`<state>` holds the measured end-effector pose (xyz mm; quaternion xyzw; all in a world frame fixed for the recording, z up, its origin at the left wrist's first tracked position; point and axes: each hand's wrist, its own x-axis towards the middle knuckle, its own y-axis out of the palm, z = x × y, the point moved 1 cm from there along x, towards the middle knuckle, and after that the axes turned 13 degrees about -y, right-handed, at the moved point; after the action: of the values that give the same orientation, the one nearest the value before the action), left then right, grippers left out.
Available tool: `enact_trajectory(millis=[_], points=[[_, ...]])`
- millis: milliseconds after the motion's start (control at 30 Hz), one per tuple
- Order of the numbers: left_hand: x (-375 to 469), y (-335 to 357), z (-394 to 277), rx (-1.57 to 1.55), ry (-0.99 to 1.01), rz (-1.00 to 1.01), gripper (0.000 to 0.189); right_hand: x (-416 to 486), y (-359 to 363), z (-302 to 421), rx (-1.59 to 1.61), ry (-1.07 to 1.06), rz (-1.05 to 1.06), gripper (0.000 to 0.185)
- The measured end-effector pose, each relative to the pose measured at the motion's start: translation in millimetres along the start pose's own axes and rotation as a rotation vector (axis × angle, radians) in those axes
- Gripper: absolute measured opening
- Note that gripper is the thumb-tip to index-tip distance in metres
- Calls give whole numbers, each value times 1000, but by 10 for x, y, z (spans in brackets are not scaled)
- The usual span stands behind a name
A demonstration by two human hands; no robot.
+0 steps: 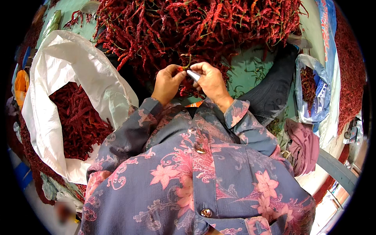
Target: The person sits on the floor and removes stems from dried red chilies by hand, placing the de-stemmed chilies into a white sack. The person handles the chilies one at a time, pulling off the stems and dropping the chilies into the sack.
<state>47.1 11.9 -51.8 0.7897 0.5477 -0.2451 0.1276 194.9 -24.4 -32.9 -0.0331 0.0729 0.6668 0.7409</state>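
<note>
Between thumb and forefinger, my left hand (pixel 168 82) pinches the top of a red dried chilli (pixel 180 69). Its curved green stem (pixel 189 61) rises above the fingertips. Close against it, my right hand (pixel 212 82) has its forefinger bent at the stem's base. A tapered grey metal piece (pixel 194 75) sits at the right thumb, its narrow end by the chilli; it looks like a thumb cap, but whether worn or held is hard to tell. Beyond both hands lies a large heap of dried red chillies (pixel 191 26), many with stems.
A white woven sack (pixel 44 117) at left stands open around stemless-looking chillies (pixel 79 120). Loose green stems (pixel 257 70) lie on the green sheet (pixel 242 63) beside a dark-clothed leg (pixel 267 88). At right are a clear plastic bag (pixel 312 114) holding chillies and a mauve cloth (pixel 302 147).
</note>
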Motion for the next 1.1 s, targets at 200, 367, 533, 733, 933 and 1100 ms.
enact_trajectory(millis=[200, 367, 533, 733, 933, 1100], points=[[-226, 152, -142, 364, 223, -25, 20, -58, -56, -8, 31, 61, 64, 12], [-260, 202, -94, 567, 217, 67, 16, -256, -109, -261, 315, 192, -58, 14], [-269, 233, 20, 762, 403, 60, 13, -350, -141, -294, 298, 270, -50, 13], [-258, 248, 72, 1004, 443, 62, 10, -312, -90, -286, -757, -462, 116, 12], [-176, 242, 6, 937, 422, 68, 13, -185, -397, -566, -1218, -366, 198, 6], [-10, -69, -17, -318, -300, 372, 16, 26, -713, -544, -1016, -158, 124, 22]])
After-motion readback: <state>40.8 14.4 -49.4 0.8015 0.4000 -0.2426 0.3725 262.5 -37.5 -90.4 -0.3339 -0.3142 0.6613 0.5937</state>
